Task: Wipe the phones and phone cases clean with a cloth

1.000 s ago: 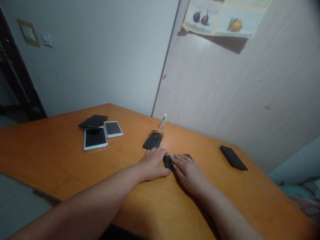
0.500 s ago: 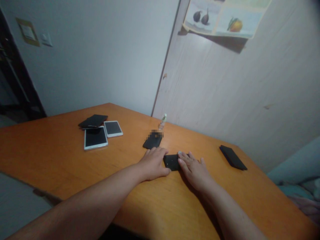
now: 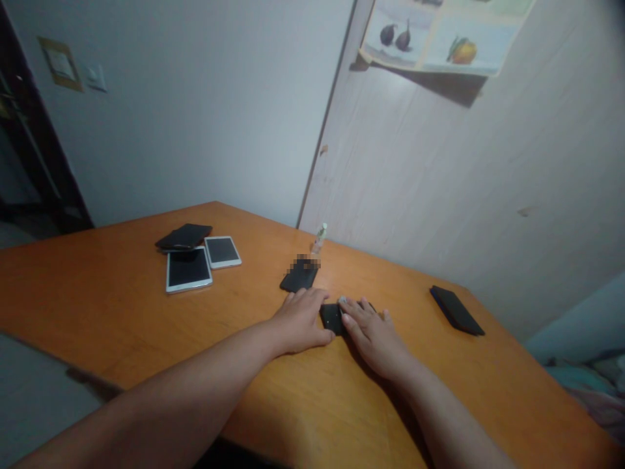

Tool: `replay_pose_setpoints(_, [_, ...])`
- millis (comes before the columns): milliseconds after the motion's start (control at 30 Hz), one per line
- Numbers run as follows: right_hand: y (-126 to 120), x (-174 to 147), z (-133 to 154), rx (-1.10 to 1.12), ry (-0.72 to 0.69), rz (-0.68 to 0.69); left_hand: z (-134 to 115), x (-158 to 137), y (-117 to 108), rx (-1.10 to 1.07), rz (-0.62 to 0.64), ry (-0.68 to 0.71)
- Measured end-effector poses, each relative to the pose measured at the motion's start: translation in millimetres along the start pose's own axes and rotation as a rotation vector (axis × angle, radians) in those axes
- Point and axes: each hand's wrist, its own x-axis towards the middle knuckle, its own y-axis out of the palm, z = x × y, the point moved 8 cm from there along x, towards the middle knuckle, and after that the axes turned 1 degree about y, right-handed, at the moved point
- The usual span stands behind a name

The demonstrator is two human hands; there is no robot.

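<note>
A small flat black phone-like slab [image 3: 331, 318] with small light specks lies on the table between my hands. My left hand [image 3: 303, 319] grips its left end, thumb at the near edge and fingers at the far edge. My right hand [image 3: 374, 335] lies over its right part, fingers stretched and close together, pressing down. A small whitish piece [image 3: 342, 300] shows at the right fingertips; its kind is too small to tell. Just beyond my left hand rests another flat black device [image 3: 299, 275], partly blurred out. A small clear bottle [image 3: 319, 238] with a pale cap stands behind it.
On the wooden table [image 3: 263, 404], to the left, lie two white-framed tablets [image 3: 189, 268] [image 3: 223, 251] and a black case [image 3: 184, 237] overlapping one of them. A thin black folder-like case [image 3: 456, 310] lies at the right. Walls border the far edges.
My right hand has slid left along the black slab, with the whitish piece moving under its fingertips. My left hand stays in place. The view has shifted slightly.
</note>
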Motion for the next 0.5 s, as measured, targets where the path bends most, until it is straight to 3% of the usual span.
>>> replay_pose_setpoints(100, [6,-4,24,0.041,-0.145,0.060,-1,0,-1,-0.007,-0.006,0.007])
replay_pose_setpoints(167, [7,-3,28,0.048,-0.162,0.066,-1,0,-1,-0.011,-0.010,0.001])
replay_pose_setpoints(367, [-1,9,-14,-0.035,0.088,-0.034,0,-1,-1,-0.033,0.001,-0.027])
replay_pose_setpoints(500, [9,3,13,0.025,-0.082,0.047,0,-1,-1,-0.023,-0.007,-0.015])
